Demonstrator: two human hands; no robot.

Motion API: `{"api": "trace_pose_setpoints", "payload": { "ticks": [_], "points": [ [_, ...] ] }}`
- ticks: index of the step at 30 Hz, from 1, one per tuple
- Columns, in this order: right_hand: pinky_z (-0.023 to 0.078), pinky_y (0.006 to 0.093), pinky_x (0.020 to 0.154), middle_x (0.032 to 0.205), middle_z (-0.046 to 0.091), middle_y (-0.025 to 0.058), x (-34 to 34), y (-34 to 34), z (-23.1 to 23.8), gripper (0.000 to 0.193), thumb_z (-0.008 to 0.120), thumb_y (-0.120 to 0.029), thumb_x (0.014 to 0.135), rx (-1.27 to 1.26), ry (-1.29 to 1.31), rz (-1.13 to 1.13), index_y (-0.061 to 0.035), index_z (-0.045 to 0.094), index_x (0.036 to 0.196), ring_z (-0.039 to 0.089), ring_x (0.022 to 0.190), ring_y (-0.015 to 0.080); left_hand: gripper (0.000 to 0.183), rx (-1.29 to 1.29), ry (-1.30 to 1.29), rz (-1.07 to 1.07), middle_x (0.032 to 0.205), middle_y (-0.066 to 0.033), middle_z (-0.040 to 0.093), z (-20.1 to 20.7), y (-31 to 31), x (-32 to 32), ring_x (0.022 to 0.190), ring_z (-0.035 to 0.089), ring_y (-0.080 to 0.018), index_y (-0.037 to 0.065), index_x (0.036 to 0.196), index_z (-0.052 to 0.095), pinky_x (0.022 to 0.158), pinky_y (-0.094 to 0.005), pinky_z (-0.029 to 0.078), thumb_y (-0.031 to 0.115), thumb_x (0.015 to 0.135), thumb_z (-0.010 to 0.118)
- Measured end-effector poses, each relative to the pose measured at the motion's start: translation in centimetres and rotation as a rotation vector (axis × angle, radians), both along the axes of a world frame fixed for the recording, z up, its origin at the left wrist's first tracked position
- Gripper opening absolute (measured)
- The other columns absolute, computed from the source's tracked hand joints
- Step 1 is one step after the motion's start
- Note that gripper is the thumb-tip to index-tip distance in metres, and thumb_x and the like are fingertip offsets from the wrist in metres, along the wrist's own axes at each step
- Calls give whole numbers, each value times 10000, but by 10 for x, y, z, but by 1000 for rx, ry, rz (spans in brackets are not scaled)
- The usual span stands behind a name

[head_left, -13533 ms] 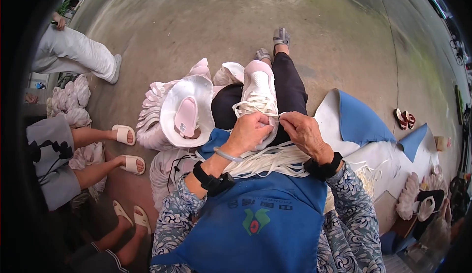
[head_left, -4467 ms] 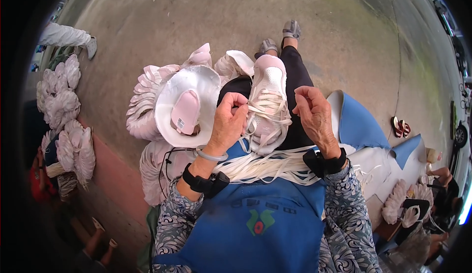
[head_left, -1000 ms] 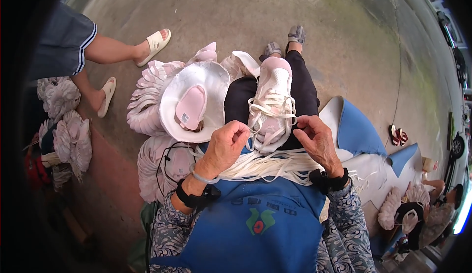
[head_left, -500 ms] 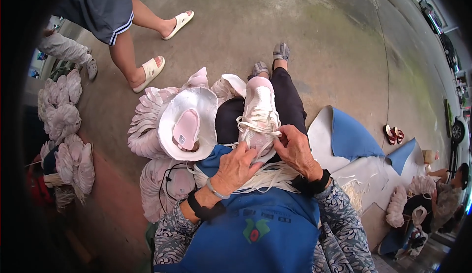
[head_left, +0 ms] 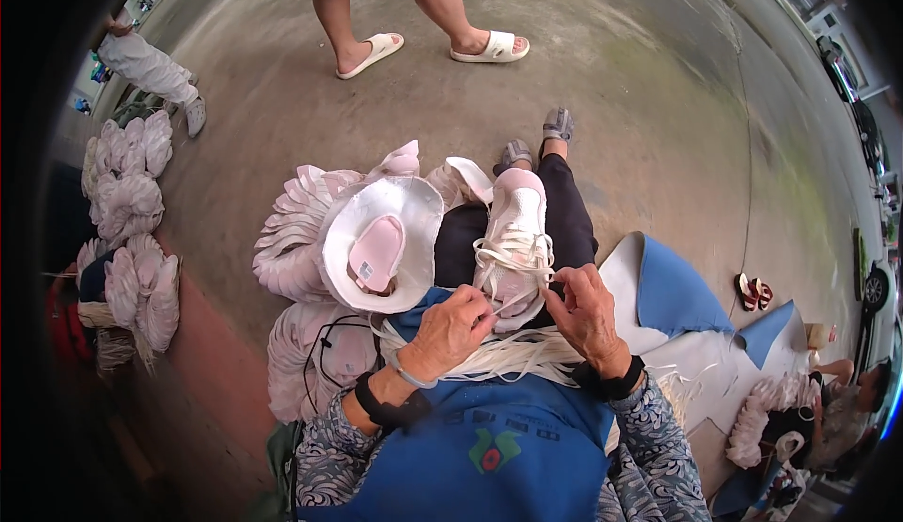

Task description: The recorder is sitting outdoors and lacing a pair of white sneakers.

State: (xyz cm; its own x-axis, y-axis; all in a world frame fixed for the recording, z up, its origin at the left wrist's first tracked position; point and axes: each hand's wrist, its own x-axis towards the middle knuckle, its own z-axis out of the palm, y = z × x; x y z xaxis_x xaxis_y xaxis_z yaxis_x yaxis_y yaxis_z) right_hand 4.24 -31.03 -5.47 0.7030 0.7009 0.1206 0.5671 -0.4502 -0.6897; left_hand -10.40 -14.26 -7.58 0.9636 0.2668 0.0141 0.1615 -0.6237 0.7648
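The pink-and-white shoe [head_left: 517, 226] lies along the lap [head_left: 461, 237], toe toward the far edge, long axis running away from the body, heel between the hands. The right hand [head_left: 555, 298], nearer, bends thumb and forefinger at its side; I cannot tell whether they grip. The left hand [head_left: 491, 319] seems to pinch a lace [head_left: 513, 259], its end hidden.

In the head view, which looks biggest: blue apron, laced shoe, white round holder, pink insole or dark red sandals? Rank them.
Largest to smallest:
1. Blue apron
2. White round holder and laced shoe, too alike to rank
3. Pink insole
4. Dark red sandals
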Motion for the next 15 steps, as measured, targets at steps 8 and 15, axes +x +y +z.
{"api": "trace_pose_setpoints", "payload": {
  "ticks": [8, 15],
  "points": [
    [487, 366, 520, 772, 526, 90, -18, 22, -11, 167, 639, -51, 796, -175, -195, 359, -74, 600, 956, 589, 635, 261, 137, -35, -1, -5, 878, -120, 596, -13, 3, 7, 772, 618, -316, 19, 854, 609, 648, -382, 497, 119, 807, 691],
    [495, 351, 554, 817, 569, 116, -11, 23, -8, 50, 612, -57, 856, 25, -87, 400, -47, 594, 902, 608, 655, 252, 161, -750, 122, 39, 745, 21, 582, 0, 22, 15, 619, 520, -61, 38, 893, 589, 553, -226, 450, 148, 854, 700]
  ]
}}
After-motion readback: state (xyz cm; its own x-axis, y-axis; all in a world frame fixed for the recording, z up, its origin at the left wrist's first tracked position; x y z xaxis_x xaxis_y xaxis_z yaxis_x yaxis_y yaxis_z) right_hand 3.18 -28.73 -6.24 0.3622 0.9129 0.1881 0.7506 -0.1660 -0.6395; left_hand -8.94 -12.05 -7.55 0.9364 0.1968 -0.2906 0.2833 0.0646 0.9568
